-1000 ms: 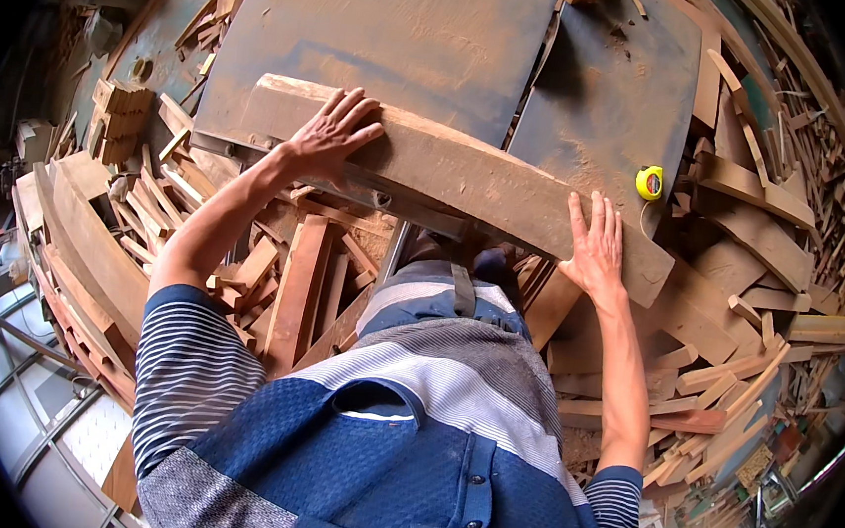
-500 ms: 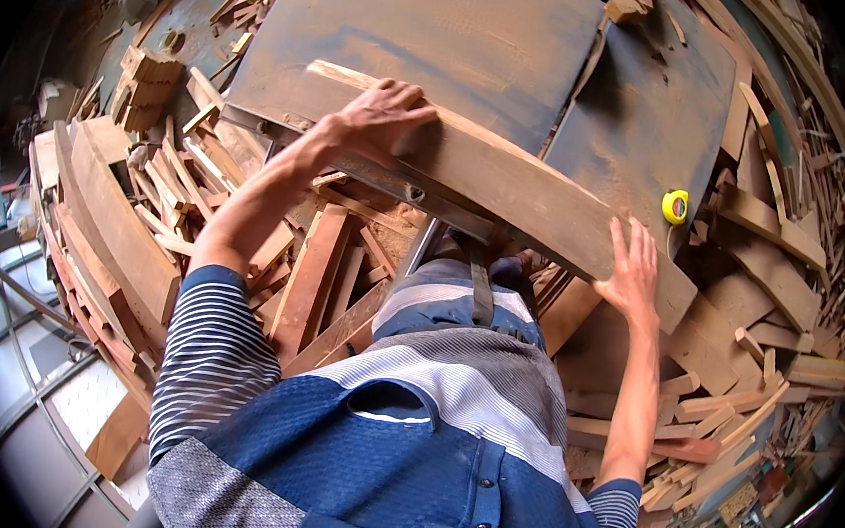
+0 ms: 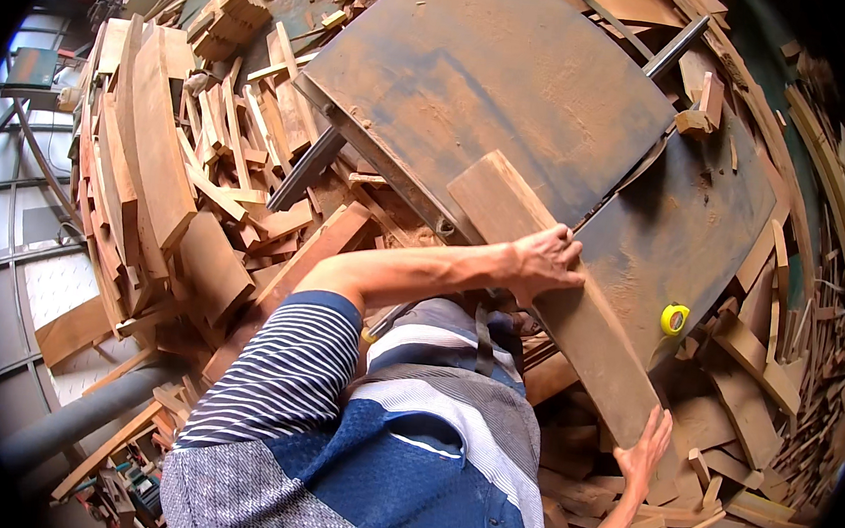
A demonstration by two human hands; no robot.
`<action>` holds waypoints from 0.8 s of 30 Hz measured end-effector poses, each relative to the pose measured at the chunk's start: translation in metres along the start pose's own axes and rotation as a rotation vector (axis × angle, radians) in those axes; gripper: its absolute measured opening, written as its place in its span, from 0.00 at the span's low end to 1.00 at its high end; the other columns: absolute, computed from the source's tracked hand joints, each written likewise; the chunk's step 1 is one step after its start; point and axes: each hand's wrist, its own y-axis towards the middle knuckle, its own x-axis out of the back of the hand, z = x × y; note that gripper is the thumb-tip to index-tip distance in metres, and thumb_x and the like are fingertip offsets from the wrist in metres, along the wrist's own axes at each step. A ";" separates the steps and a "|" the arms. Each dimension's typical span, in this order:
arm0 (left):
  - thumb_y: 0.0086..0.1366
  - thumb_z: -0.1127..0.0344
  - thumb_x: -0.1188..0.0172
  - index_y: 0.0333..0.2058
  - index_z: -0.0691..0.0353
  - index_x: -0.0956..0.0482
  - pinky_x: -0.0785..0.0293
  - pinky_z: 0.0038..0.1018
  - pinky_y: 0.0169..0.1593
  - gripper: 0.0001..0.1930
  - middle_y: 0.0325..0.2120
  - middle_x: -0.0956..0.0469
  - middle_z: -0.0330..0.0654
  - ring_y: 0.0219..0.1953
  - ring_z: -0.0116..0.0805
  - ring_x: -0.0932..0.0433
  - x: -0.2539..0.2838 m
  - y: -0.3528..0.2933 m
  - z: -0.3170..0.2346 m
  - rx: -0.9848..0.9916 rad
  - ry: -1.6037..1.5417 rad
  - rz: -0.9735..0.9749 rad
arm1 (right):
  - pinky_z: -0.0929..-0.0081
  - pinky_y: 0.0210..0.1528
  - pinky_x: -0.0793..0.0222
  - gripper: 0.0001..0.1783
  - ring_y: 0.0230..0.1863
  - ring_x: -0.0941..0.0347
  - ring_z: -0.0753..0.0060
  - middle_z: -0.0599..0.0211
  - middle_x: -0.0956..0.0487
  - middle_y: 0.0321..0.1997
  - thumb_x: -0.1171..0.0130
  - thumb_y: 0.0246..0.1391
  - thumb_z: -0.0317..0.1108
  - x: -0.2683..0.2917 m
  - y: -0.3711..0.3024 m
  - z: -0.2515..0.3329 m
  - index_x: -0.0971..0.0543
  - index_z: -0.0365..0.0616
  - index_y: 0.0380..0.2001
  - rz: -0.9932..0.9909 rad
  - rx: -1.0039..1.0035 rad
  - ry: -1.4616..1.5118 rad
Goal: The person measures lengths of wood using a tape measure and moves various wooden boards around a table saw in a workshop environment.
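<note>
Your left hand [image 3: 547, 261] curls its fingers over the plank [image 3: 597, 347], which slants across the worktop's [image 3: 526, 84] near edge; your right hand [image 3: 642, 450] braces its overhanging end, fingers spread. If your hold slips, that end could tip toward the offcuts [image 3: 708, 422].

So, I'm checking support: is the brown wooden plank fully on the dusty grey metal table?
Partly: the plank overlaps the table, its right end past the edge.
</note>
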 end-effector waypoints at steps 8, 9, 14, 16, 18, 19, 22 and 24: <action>0.35 0.46 0.20 0.59 0.47 0.28 0.42 0.45 0.63 0.48 0.55 0.30 0.55 0.59 0.54 0.32 -0.022 0.045 -0.072 0.022 -0.172 -0.118 | 0.39 0.78 0.46 0.74 0.78 0.47 0.30 0.39 0.45 0.79 0.23 0.22 0.28 -0.004 -0.039 -0.071 0.47 0.46 0.80 0.084 -0.014 -0.062; 0.36 0.47 0.21 0.58 0.46 0.27 0.41 0.43 0.60 0.46 0.54 0.30 0.54 0.59 0.53 0.33 -0.022 0.045 -0.074 0.022 -0.133 -0.137 | 0.39 0.78 0.46 0.74 0.78 0.47 0.31 0.39 0.46 0.79 0.23 0.22 0.28 -0.007 -0.040 -0.075 0.47 0.46 0.80 0.096 -0.024 -0.051; 0.38 0.46 0.21 0.59 0.44 0.28 0.39 0.40 0.57 0.45 0.52 0.31 0.52 0.60 0.52 0.35 -0.038 0.027 -0.060 0.072 -0.120 -0.184 | 0.40 0.76 0.43 0.71 0.77 0.46 0.31 0.39 0.45 0.78 0.22 0.26 0.28 -0.020 -0.022 -0.058 0.45 0.45 0.78 0.050 0.029 -0.038; 0.40 0.44 0.21 0.59 0.44 0.28 0.37 0.42 0.59 0.45 0.52 0.32 0.51 0.61 0.52 0.35 -0.052 0.006 -0.042 0.111 -0.083 -0.204 | 0.40 0.76 0.43 0.70 0.77 0.46 0.31 0.38 0.45 0.78 0.22 0.27 0.27 -0.020 -0.002 -0.032 0.44 0.45 0.78 0.039 0.060 -0.019; 0.42 0.39 0.21 0.60 0.46 0.29 0.35 0.45 0.62 0.47 0.54 0.32 0.52 0.63 0.53 0.36 -0.034 -0.024 -0.016 0.136 -0.141 -0.074 | 0.39 0.76 0.43 0.69 0.77 0.46 0.30 0.37 0.45 0.78 0.22 0.27 0.27 -0.018 0.020 -0.003 0.44 0.46 0.78 0.013 0.093 0.002; 0.42 0.37 0.21 0.61 0.47 0.29 0.35 0.46 0.64 0.48 0.55 0.33 0.52 0.64 0.53 0.36 -0.030 -0.040 -0.001 0.153 -0.130 -0.054 | 0.39 0.77 0.43 0.69 0.77 0.46 0.30 0.37 0.45 0.78 0.22 0.27 0.27 -0.021 0.032 0.013 0.43 0.46 0.78 -0.005 0.117 0.013; 0.43 0.34 0.20 0.62 0.50 0.30 0.34 0.48 0.65 0.50 0.58 0.33 0.52 0.67 0.51 0.37 -0.041 -0.082 0.041 0.190 -0.060 -0.074 | 0.39 0.77 0.44 0.69 0.77 0.46 0.28 0.36 0.44 0.77 0.21 0.27 0.28 -0.022 0.054 0.059 0.43 0.48 0.78 -0.048 0.149 0.036; 0.42 0.36 0.19 0.61 0.49 0.30 0.34 0.47 0.64 0.50 0.58 0.33 0.51 0.67 0.49 0.37 -0.048 -0.110 0.065 0.225 -0.047 -0.072 | 0.39 0.77 0.44 0.70 0.77 0.46 0.27 0.35 0.44 0.77 0.20 0.27 0.29 -0.023 0.068 0.091 0.42 0.49 0.78 -0.055 0.169 0.049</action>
